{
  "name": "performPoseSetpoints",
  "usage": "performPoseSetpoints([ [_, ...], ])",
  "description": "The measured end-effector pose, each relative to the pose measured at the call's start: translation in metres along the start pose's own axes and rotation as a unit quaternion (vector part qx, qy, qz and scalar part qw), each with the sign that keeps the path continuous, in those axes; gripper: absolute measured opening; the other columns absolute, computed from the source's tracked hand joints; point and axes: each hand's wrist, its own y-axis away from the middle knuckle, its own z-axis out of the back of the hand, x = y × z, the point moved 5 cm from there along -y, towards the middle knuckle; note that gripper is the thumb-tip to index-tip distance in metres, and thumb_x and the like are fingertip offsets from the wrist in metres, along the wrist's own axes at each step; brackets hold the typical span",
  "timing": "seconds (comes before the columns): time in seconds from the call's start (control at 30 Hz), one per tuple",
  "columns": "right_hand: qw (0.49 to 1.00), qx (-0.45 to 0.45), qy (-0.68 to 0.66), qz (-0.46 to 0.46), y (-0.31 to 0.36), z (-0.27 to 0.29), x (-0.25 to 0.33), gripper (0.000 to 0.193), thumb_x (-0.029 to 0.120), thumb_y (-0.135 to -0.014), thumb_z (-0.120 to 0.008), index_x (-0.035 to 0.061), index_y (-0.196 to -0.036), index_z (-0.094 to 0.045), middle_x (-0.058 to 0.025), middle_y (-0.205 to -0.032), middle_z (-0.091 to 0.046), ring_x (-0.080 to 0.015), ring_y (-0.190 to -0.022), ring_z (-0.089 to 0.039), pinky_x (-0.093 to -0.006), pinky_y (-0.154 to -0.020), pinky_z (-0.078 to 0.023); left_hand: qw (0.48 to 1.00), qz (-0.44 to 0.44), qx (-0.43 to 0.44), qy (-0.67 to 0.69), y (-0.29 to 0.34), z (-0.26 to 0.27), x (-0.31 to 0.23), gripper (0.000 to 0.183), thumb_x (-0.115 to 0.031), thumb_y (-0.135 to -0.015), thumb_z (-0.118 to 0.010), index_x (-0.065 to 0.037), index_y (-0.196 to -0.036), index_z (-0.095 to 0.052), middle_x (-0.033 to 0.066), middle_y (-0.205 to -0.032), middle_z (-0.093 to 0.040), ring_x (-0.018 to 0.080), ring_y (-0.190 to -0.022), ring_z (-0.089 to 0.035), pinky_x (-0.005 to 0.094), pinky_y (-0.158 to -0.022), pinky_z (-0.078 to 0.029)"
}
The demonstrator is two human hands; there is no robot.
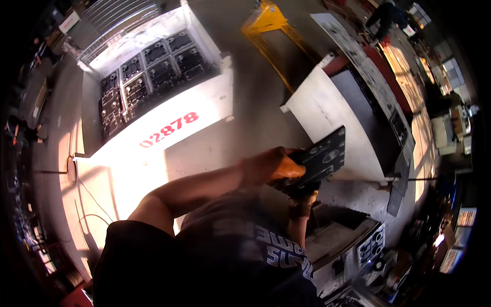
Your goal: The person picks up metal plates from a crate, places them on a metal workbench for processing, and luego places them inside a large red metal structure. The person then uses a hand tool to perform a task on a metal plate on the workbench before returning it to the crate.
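A dark flat metal plate (327, 153) with a large round hole and several small holes is held tilted in front of my body. My left hand (281, 166) is closed on its near left part, with the thumb lying across the upper face. Below the plate, my right hand (304, 198) grips its lower edge from underneath; most of those fingers are hidden by the plate and shadow. The plate's far corner sticks out toward a white bin on the right, apart from it.
A large white metal bin (204, 105) at the upper left holds rows of dark machined parts (163, 71). The other white bin (335, 117) has a long panel (353, 43) along its far side. Beyond stands a yellow pallet jack (268, 20). A grey machine (342, 240) is at lower right; a person (386, 20) bends far right.
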Motion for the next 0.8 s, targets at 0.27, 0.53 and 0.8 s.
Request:
performPoseSetpoints([
  [0.27,0.985,0.131,-0.061,-0.095,-0.084,-0.175,0.031,0.041,0.041,-0.096,-0.05,0.0055,-0.115,-0.056,-0.0032,-0.098,-0.059,-0.0137,-0.085,-0.057,-0.0297,-0.07,-0.049,0.956,-0.195,-0.189,0.113,0.09,0.161,0.037,0.029,-0.018,-0.09,-0.061,0.0,-0.113,-0.06,0.0129,-0.113,-0.062,0.0207,-0.098,-0.063,0.0311,-0.085,-0.051],
  [0.53,0.923,0.287,-0.069,-0.248,-0.119,-0.366,0.069,0.042,0.048,-0.097,-0.046,0.0082,-0.102,-0.061,0.0006,-0.079,-0.058,-0.0081,-0.064,-0.055,-0.0241,-0.053,-0.047,0.891,-0.21,-0.392,-0.089,0.18,0.26,0.096,0.061,-0.055,-0.09,-0.049,0.0,-0.11,-0.062,0.016,-0.104,-0.065,0.024,-0.094,-0.064,0.0325,-0.084,-0.05],
  [0.8,0.927,0.373,-0.014,-0.038,-0.196,-0.515,-0.025,0.034,0.034,-0.099,-0.046,0.0052,-0.086,-0.058,-0.0044,-0.073,-0.059,-0.0114,-0.058,-0.057,-0.0268,-0.047,-0.046,0.709,-0.142,-0.616,-0.31,0.207,0.364,0.075,0.026,-0.009,-0.086,-0.059,-0.002,-0.111,-0.064,0.0174,-0.111,-0.063,0.0315,-0.101,-0.063,0.0353,-0.085,-0.052],
])
